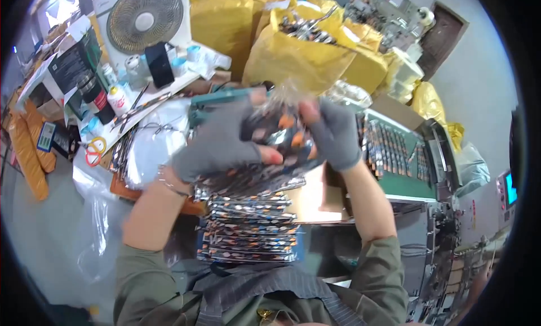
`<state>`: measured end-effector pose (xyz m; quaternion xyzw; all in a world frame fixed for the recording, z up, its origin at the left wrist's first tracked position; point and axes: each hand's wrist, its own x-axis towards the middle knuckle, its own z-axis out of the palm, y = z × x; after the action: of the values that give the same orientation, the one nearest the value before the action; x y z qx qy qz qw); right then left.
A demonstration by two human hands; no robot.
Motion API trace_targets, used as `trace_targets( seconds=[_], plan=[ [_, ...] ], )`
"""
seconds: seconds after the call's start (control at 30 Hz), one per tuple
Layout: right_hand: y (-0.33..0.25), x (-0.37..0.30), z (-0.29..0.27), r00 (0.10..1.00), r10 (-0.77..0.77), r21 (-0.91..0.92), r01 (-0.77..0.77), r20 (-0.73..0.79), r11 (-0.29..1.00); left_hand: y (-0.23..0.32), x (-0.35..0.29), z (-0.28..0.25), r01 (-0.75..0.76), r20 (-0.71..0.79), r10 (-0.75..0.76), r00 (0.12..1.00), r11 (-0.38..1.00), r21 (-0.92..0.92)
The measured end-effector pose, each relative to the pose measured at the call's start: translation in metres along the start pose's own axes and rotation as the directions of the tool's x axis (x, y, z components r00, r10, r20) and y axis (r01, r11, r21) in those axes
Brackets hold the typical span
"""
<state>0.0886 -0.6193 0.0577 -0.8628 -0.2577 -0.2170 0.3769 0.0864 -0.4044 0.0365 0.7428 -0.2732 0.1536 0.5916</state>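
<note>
My left hand, in a grey fingerless glove, grips the near left side of a clear plastic bag filled with dark packets patterned in orange, white and blue. At the bag's far right edge, my right hand, gloved alike, pinches the plastic near its mouth. Motion blurs the bag's top and some fingertips. Right below, close to my body, lies a tall stack of similar slim patterned packets. The bag and my left hand hide the far end of this stack.
Rows of patterned strips lie on a green conveyor at right. Yellow sacks stand behind. On the left are a fan, a phone, bottles, scissors and clear plastic bags. A cardboard piece lies beside the stack.
</note>
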Motion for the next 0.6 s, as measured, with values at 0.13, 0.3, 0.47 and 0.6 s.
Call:
trace_targets(
  seconds=[0.13,0.3,0.47,0.6],
  plan=[
    [0.091,0.046,0.073,0.989,-0.139,-0.423,0.146,0.048,0.894,-0.121,-0.032,0.022,0.513,0.134,-0.511,0.849,0.858,0.023],
    [0.219,0.099,0.135,0.893,-0.002,-0.551,-0.276,-0.451,0.787,-0.206,-0.032,0.040,0.719,0.132,-0.712,0.689,0.651,-0.245],
    [0.114,0.161,0.136,0.963,0.271,-0.320,-0.252,0.015,0.913,-0.252,-0.004,-0.004,0.905,0.175,-0.919,0.353,0.289,-0.312],
    [0.184,0.126,0.174,0.958,0.265,-0.599,-0.277,-0.111,0.751,-0.266,0.002,-0.002,0.862,0.083,-0.889,0.450,0.408,-0.302]
  ],
)
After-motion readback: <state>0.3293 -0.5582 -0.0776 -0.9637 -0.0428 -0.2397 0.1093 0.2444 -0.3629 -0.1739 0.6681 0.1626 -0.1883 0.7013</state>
